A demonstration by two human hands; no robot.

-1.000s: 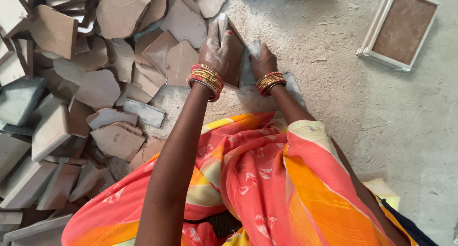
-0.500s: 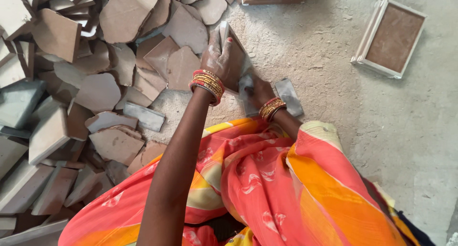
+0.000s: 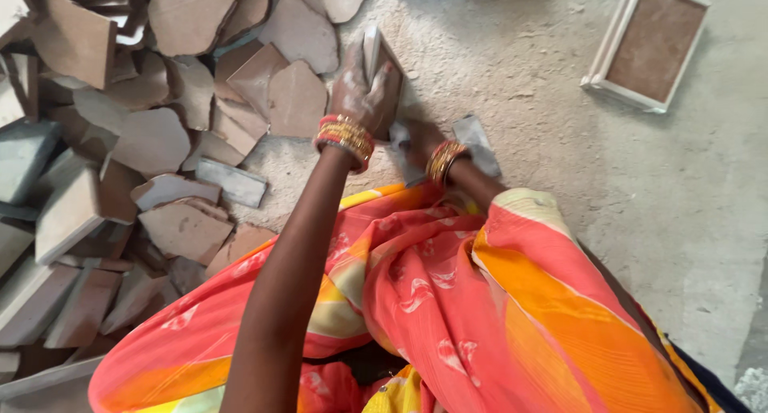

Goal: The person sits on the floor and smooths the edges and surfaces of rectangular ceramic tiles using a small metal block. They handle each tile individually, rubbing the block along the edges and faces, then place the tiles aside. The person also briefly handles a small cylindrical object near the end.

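Fingers of the left hand [image 3: 362, 93] still grip the tile piece [image 3: 376, 57]; right hand [image 3: 422, 139] has dropped lower, grip unclear

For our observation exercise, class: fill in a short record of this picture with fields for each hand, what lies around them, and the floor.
Left hand: left hand grips a tile piece held on edge.
Right hand: right hand low on the floor beside a grey block; grip unclear.
Left side: heap of broken tiles.
Top right: framed tile lying flat.
Floor: dusty concrete floor.
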